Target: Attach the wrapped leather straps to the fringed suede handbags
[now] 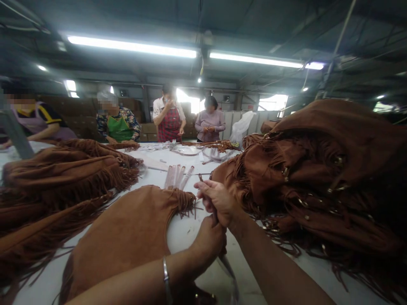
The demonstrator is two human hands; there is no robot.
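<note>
My left hand (pixel 210 241), with a silver bangle at the wrist, is closed in a fist around a narrow strap in what looks like a clear plastic sleeve (pixel 229 273). Its lower end trails down below the fist. Just above, my right hand (pixel 218 199) grips the same strap, fingers curled. A dark brown tip (pixel 200 177) sticks up past the right fingers. To the left of both hands a brown suede-like bag (pixel 127 237) with a curved opening and a fringed end lies flat on the white table (pixel 182 237).
A large heap of brown fringed bags (pixel 305 169) with metal rings rises on the right. More fringed bags (pixel 70 165) are piled on the left. Several plastic-sleeved straps (pixel 178 176) lie ahead. Several people stand along the far side, one in a red checked apron (pixel 169 125).
</note>
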